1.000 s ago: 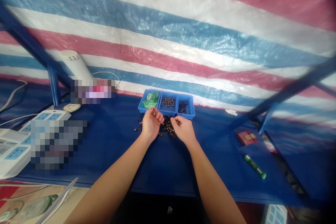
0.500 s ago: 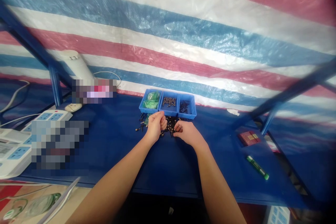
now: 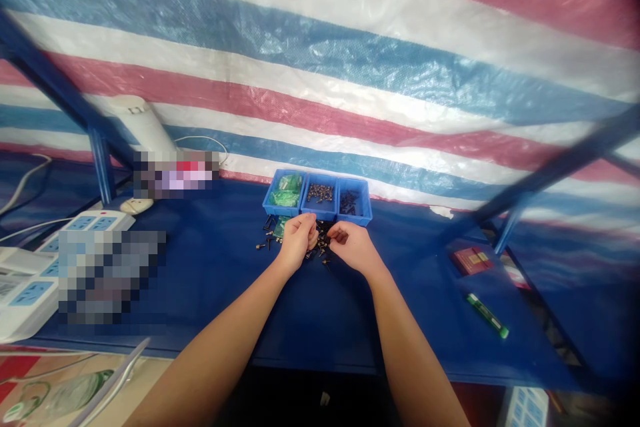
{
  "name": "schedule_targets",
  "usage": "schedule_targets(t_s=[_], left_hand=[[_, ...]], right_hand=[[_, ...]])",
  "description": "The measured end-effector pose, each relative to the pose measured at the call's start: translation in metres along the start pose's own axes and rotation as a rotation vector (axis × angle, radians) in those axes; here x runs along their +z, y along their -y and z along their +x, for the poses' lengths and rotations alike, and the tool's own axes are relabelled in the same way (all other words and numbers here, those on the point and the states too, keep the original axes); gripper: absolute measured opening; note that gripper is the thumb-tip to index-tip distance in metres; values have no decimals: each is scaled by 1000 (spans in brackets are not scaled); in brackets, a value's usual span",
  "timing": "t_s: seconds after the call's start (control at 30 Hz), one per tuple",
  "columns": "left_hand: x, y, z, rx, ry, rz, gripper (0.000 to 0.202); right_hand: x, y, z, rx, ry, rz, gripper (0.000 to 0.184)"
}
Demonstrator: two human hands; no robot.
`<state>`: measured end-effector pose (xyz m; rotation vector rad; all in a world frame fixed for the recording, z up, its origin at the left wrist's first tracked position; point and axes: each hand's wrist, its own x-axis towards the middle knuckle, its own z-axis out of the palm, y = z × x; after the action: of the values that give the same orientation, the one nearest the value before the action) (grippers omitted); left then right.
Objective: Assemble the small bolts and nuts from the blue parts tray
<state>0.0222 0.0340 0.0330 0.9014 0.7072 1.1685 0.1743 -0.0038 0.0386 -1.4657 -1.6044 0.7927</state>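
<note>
My left hand point(image 3: 297, 242) is curled into a loose fist over a pile of small dark parts point(image 3: 321, 239) on the blue table point(image 3: 215, 273). What its fingers hold is too small to name. My right hand point(image 3: 353, 245) rests beside it with fingers pinched together at the pile's right edge. Just behind both hands stands a row of three blue bins point(image 3: 319, 195): green pieces in the left one, brownish parts in the middle, dark parts in the right. A few loose parts point(image 3: 265, 237) lie left of my left hand.
White power strips point(image 3: 30, 267) and cables lie at the left. A white lamp base point(image 3: 143, 127) stands at the back left. A green pen-like object point(image 3: 487, 315) and a red packet point(image 3: 470, 260) lie at the right. Blue frame bars point(image 3: 550, 170) cross both sides. A striped tarp hangs behind.
Both hands shifted slightly forward toward the bins and stayed closed over the pile; the right hand drew in closer to the left.
</note>
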Motion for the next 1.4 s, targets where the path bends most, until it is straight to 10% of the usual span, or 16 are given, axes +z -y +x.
schedule_targets(t_s=[0.5,0.97,1.4], left_hand=[[4,-7,2,-63,33,-317,17],[2,-22,1,-126,-3,-616,30],[-2,-14,6,-86,71,-543,26]], right_hand=[[14,17,5,106,-129,961,14],[29,20,-1,189,63,1003,23],[22,16,3,119,-85,1042,17]])
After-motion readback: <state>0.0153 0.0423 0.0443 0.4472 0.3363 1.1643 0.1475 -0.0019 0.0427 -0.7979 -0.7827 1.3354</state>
